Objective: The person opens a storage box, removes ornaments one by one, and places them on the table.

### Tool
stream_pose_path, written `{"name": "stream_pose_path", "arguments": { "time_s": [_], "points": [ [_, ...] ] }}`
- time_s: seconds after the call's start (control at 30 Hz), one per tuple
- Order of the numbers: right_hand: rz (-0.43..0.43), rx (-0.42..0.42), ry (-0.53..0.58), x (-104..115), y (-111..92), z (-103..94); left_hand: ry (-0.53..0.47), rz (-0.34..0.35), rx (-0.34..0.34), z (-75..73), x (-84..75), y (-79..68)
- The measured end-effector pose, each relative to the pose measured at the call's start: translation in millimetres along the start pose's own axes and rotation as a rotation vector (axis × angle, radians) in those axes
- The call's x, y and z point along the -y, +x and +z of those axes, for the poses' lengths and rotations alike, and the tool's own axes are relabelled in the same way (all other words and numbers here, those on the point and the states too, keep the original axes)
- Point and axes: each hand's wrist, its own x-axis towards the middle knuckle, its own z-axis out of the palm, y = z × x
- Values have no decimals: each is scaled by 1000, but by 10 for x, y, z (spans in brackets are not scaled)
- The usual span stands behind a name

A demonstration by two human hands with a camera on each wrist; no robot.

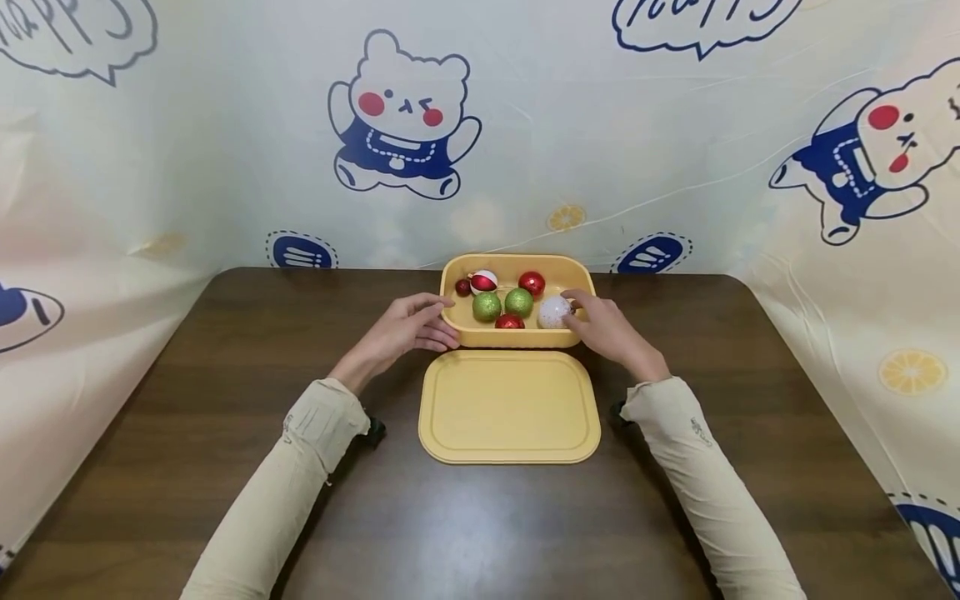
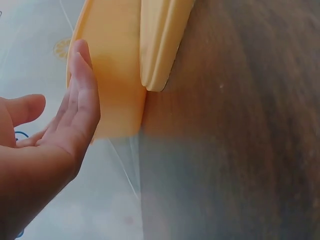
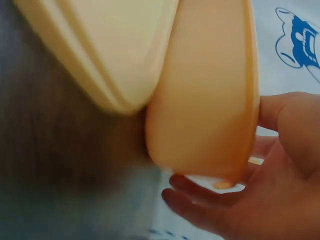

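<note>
box [image 1: 517, 337]: yellow, at middle of desk's [image 1: 225, 375] far edge, lid [image 1: 510, 406] flat just in front, touching or nearly.
left hand [image 1: 405, 327]: fingers straight, flat vs box's left wall; no grip.
right hand [image 1: 603, 327]: fingers loosely spread round box's right end, by the white ball [image 1: 554, 312]; can't tell if it touches the ball.
risk 1: you push uneven w/ flat palms, box skews or slides into lid.
risk 2: you tilt it, balls roll out; green balls [image 1: 502, 304] sit loose.

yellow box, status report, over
Left hand open against yellow box left end. Right hand open at right end. Lid flat in front.
</note>
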Motion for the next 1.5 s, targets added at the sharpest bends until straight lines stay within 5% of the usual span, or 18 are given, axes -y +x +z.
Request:
{"name": "stream_pose_path", "arguments": {
  "time_s": [0.37,0.7,1.07,1.5],
  "points": [
    [40,-51,143,-22,97,82,69,-3,-86,31,8,13],
    [-62,-212,62,50,44,27,60,2,-119,39,2,17],
    [-80,-351,51,74,-31,-153,37,-33,-84,-40,2,27],
    [-106,-287,116,14,-168,-329,30,-31,-59,-51,12,2]
  ]
}}
